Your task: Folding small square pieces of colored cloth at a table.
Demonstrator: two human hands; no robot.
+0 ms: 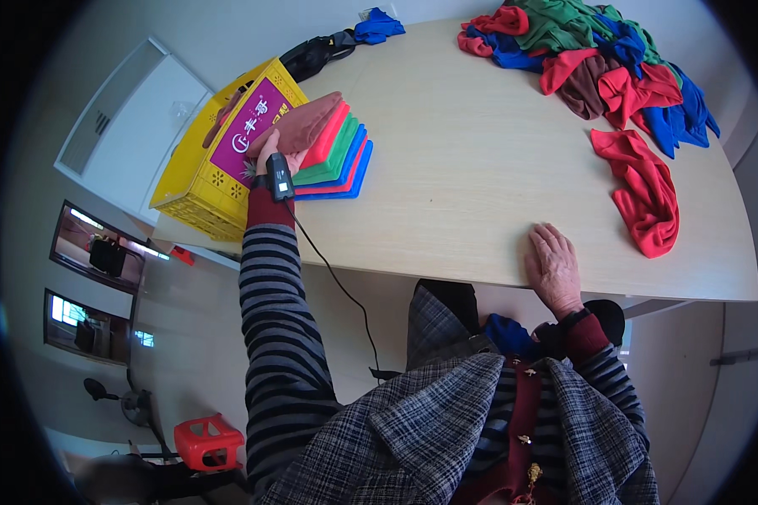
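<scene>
Left hand (pixel 271 151): closed on the near edge of a brown cloth (pixel 305 124), slanted atop a stack (pixel 338 162) of folded red, green and blue cloths beside a yellow crate (pixel 200 195). Right hand (pixel 554 268): palm down, fingers nearly together, on the table (pixel 446 177). Right side: red cloth (pixel 648 198), mixed heap (pixel 568 34).

I see a black bag (pixel 307 59) by the wall at the far left of the tabletop (pixel 446 151). White panel (pixel 139 139) off to the left, two dark-framed panes (pixel 97 252) nearer me, both with bright reflections or views. Red stool (pixel 200 436) on the floor (pixel 185 337), lower left. Dark gear (pixel 135 408) just beside it, can't tell what. Metal handle (pixel 743 357) far right.
</scene>
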